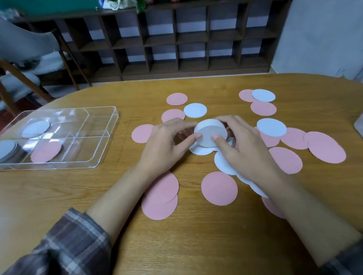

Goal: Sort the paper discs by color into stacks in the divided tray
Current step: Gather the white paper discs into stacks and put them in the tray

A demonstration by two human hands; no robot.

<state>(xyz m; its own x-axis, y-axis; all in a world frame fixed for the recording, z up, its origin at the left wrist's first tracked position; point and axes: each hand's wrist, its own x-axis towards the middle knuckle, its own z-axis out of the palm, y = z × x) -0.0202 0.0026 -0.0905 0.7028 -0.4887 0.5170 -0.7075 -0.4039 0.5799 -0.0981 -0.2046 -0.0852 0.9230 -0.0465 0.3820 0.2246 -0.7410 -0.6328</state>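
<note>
2 hands, left hand [165,142] and right hand [244,150], are pinching 1 white disc stack [211,133] between them; uneven squeezing could be fanning sheets onto pink discs [219,188] between the wrists.

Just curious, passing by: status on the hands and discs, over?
Left hand and right hand pinch a tilted white disc stack. Divided tray holds white discs and pink discs. Nothing blocks the tray.

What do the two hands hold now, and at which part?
The left hand and right hand together hold a stack of white discs by its rim, one on each side.
</note>
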